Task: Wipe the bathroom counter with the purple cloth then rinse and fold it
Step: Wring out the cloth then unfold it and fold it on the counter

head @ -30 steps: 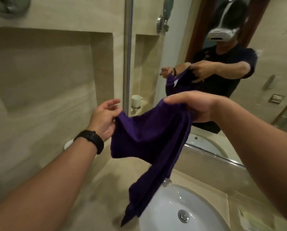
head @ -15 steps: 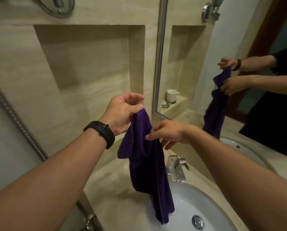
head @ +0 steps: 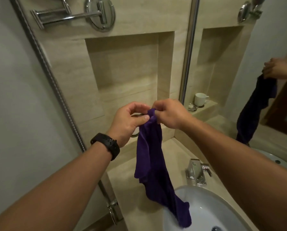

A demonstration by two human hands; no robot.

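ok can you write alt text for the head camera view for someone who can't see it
A left hand and right hand together pinch the top of a purple cloth held up in the air, its lower end dangling over a white sink. A chrome tap stands on the beige counter, with a mirror on the right.

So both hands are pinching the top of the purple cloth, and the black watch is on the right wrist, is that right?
No, the head view shows the black watch on the left wrist. The left hand and right hand pinch the top of the purple cloth.
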